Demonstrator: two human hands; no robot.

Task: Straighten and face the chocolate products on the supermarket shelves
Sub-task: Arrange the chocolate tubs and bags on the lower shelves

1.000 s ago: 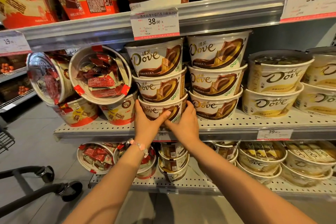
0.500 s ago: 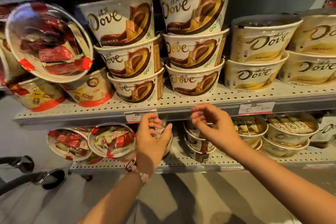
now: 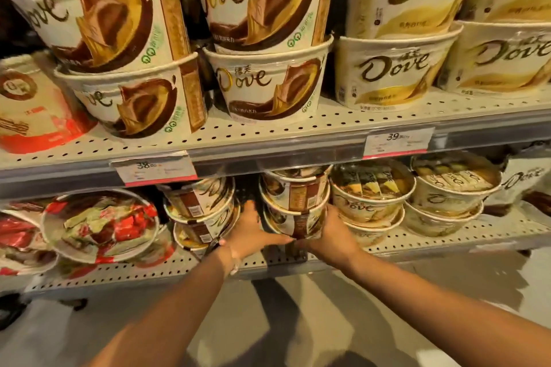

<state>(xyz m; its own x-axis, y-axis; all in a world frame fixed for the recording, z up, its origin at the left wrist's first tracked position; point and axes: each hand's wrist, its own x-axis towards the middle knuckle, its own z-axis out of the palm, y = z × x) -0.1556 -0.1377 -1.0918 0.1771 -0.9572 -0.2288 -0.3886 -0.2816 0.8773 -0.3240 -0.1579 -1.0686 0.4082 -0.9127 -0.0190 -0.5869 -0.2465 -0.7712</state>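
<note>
The stack of brown Dove tubs on the lower shelf sits directly between the two hands, and its lowest tub is the one being handled. Its printed face is turned off to one side, so a barcode strip rather than the logo shows toward the aisle. The left hand cups the tub's left flank with fingers curled around the wall and thumb stretched along its base; the right hand wraps the right flank the same way, and the two thumbs nearly meet under the front edge.

To do this step well, the hands should rotate the whole stack as one, keeping pressure low on the bottom tub so the two above it do not slide off. The turn should stop when the Dove logo faces squarely out, matching the facing of the tubs on the upper shelf above the hands. A light pull toward the shelf lip would then bring the stack flush with the front.

Just left of the left hand stands a second brown stack, also twisted and leaning. Just right of the right hand sit cream Dove tubs, close enough for the knuckles to nudge. Further left lie red-wrapped tubs, tipped on their sides.
</note>
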